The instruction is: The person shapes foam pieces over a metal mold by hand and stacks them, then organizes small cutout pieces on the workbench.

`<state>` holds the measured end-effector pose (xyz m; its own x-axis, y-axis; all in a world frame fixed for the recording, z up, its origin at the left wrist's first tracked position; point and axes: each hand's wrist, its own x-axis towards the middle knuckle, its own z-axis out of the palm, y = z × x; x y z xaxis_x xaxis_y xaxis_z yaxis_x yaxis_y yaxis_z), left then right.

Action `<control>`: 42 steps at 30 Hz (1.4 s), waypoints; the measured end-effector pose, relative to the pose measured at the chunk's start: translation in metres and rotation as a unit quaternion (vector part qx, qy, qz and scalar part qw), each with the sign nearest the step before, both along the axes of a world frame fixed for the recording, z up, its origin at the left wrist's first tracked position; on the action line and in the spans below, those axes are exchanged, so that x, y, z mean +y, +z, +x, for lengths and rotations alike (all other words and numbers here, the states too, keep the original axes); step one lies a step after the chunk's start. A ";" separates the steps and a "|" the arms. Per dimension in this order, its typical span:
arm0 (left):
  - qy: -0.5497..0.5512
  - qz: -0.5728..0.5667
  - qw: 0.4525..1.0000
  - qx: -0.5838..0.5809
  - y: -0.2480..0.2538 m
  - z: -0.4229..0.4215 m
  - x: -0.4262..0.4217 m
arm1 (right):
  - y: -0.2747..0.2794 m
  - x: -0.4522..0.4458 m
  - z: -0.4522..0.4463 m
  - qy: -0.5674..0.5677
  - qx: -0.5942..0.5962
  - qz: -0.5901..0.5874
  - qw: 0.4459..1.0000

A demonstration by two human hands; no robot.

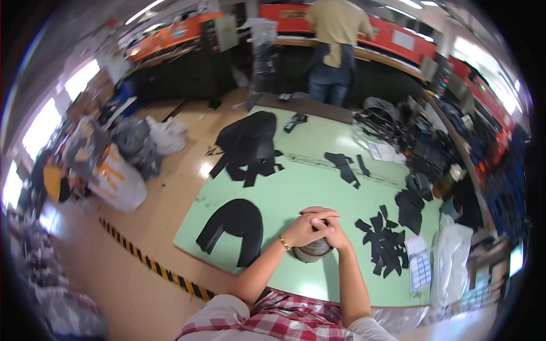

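My left hand [306,232], with a bracelet at the wrist, is folded together with my right hand [336,232] on top of a squat, round grey object [311,252]. The fingers overlap around its dark upper part, which they mostly hide; its exact kind does not show. It stands on the green tabletop [296,278] close to my body. To the left of my hands lies a stack of black U-shaped pieces [238,219]. On the right is a loose heap of small black strips [387,247].
A larger pile of black cut pieces [250,142] sits at the back left. Further right are a printed sheet [418,264], a clear plastic bag [452,256] and dark clutter [421,153]. A person [335,51] stands beyond the table. Bags [122,179] lie on the floor.
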<state>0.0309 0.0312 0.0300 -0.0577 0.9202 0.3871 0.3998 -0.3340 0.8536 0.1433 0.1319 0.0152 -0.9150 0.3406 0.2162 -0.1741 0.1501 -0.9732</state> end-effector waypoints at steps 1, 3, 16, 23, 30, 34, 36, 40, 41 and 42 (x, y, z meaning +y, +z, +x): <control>-0.001 0.001 1.000 0.002 0.000 0.001 0.001 | -0.004 0.001 0.000 0.003 0.016 -0.010 1.000; 0.010 0.005 1.000 0.002 -0.001 0.001 0.002 | 0.000 0.001 0.000 0.005 0.031 -0.003 0.999; 0.007 0.001 1.000 0.003 -0.004 0.001 -0.001 | -0.003 -0.001 -0.001 0.008 0.013 -0.004 1.000; 0.019 0.006 1.000 0.002 0.001 0.005 -0.002 | 0.000 -0.002 0.001 0.013 0.026 -0.033 0.999; 0.016 0.001 1.000 0.004 0.005 0.002 -0.004 | 0.000 -0.002 -0.001 0.027 0.024 -0.031 0.999; 0.010 0.016 1.000 -0.010 -0.003 0.004 0.000 | -0.006 -0.001 0.001 0.027 0.048 -0.039 0.998; -0.003 0.004 1.000 -0.021 -0.003 0.005 0.001 | -0.007 0.000 0.004 0.034 0.080 0.005 0.996; 0.010 0.017 1.000 0.011 -0.008 0.003 0.003 | 0.004 -0.004 0.010 0.017 0.063 0.010 0.998; 0.011 0.013 1.000 0.012 -0.008 0.004 0.003 | 0.005 -0.004 0.011 0.012 0.058 0.010 0.998; 0.007 0.015 1.000 0.012 -0.008 0.005 0.004 | 0.007 -0.005 0.011 0.012 0.052 0.011 0.998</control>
